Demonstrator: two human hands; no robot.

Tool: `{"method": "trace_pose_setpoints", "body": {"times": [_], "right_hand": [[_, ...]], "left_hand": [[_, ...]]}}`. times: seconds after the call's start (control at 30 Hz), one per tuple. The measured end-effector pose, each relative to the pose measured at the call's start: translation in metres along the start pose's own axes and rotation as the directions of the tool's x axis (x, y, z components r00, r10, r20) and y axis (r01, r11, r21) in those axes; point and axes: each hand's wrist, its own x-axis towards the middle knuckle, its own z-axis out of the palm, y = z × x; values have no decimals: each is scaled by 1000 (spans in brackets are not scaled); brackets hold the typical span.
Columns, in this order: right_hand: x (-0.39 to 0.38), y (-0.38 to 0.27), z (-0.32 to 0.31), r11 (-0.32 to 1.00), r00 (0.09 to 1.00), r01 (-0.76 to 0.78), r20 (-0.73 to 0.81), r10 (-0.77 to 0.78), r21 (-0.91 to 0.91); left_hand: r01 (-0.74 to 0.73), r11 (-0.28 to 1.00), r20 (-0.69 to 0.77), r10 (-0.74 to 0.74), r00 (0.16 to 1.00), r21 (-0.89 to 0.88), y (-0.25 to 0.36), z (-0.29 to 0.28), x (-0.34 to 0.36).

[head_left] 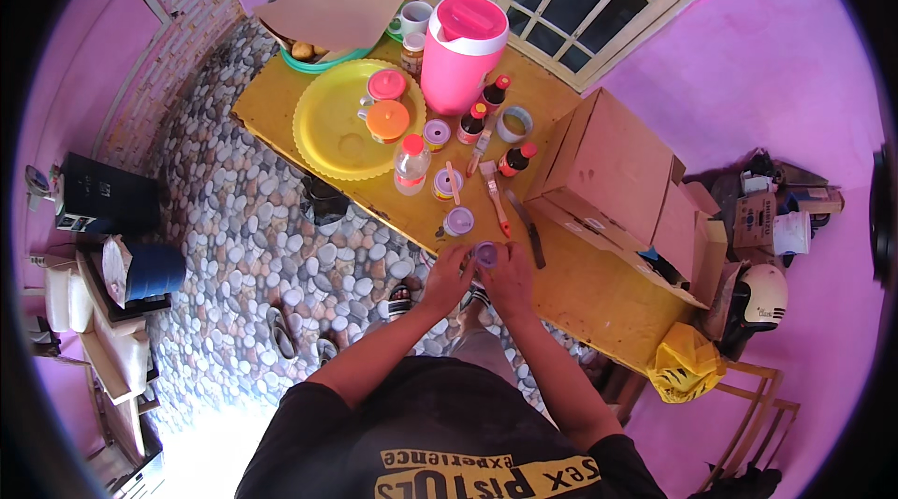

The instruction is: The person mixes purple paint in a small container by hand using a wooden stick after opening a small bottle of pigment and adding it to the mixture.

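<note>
At the near edge of the yellow-brown table (426, 223), my left hand (449, 279) and my right hand (510, 282) meet around a small round purple container (485, 254). Fingers of both hands close on its sides. Just beyond it stands a similar small tub (458, 221) with a purple top. Farther back is a small can (445, 184) with a flat stick (454, 181) lying across it, and another purple-topped can (437, 132). To the right lie a red-handled paintbrush (496, 200), a second brush (480, 151) and a dark knife-like strip (529, 232).
A clear bottle (412, 167) and a yellow tray (313, 139) with lidded cups stand left. Small dark red-capped bottles (472, 125), a tape roll (514, 124) and a pink jug (460, 59) stand behind. Cardboard boxes (608, 172) fill the right; a yellow bag (686, 363) hangs nearby.
</note>
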Motion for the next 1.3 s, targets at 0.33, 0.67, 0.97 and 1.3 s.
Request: {"method": "trace_pose_setpoints", "body": {"times": [0.33, 0.67, 0.97, 1.3], "right_hand": [[-2, -1, 5, 995, 997, -9, -70, 16, 99], [-3, -3, -13, 987, 993, -42, -104, 58, 156], [-22, 6, -18, 240, 717, -494, 234, 657, 836], [-15, -13, -58, -319, 657, -570, 653, 376, 757]], "left_hand": [[36, 997, -65, -32, 997, 62, 6, 12, 23], [-47, 995, -80, 54, 995, 83, 27, 5, 28], [-468, 869, 13, 472, 881, 163, 57, -29, 26], [-740, 615, 189, 720, 668, 273, 63, -70, 27]]}}
